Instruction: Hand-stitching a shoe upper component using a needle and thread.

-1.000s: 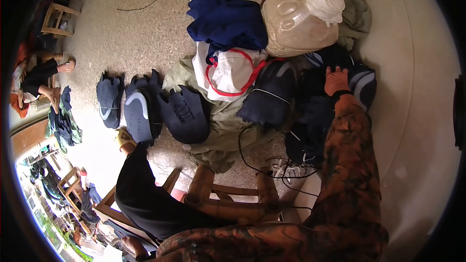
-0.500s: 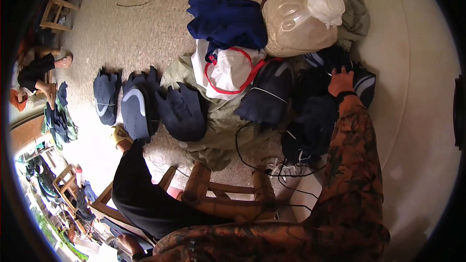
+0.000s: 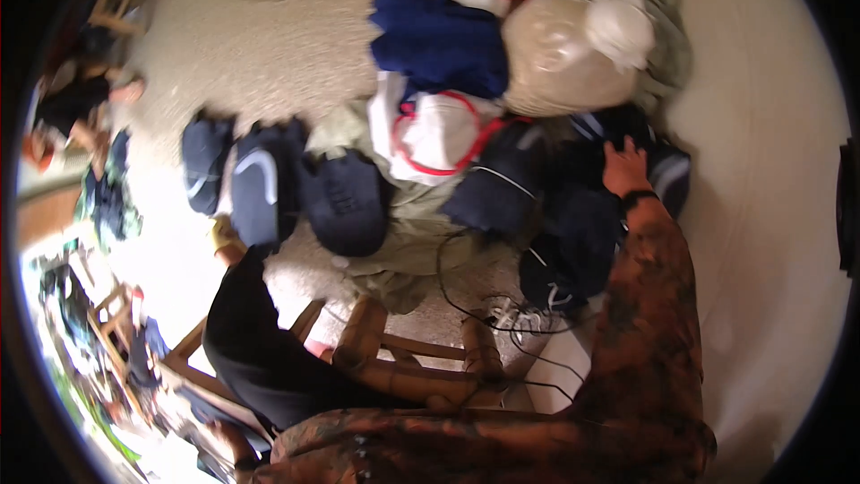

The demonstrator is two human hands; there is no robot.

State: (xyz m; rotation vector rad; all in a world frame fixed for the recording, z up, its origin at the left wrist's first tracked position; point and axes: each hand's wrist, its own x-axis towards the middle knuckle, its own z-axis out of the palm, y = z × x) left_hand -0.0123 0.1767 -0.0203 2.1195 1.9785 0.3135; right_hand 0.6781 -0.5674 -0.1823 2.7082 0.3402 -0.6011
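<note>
My right hand (image 3: 625, 168) rests on a pile of dark cut fabric pieces (image 3: 587, 202) at the right, fingers apart and palm down. Some pieces carry a pale grey curved stripe, and white string ties part of the pile. To its left lies another dark bundle (image 3: 495, 186) with a white tie around it. Low at the left, my left hand (image 3: 231, 442) is blurred beside a dark flat piece (image 3: 202, 408); its fingers do not show clearly, so I cannot tell whether it grips that piece.
Dark stacks (image 3: 348, 206) stand in a row on the floor at the left. A white bag with red trim (image 3: 439, 139), a blue cloth bag (image 3: 439, 40) and a large translucent plastic jug (image 3: 564, 54) lie beyond. Black cables (image 3: 457, 296) loop near a wooden stool (image 3: 394, 376). Another person's legs (image 3: 81, 108) show far left.
The view has shifted slightly and blurred, so the floor things sit a little further right. My right hand stays on the dark pile.
</note>
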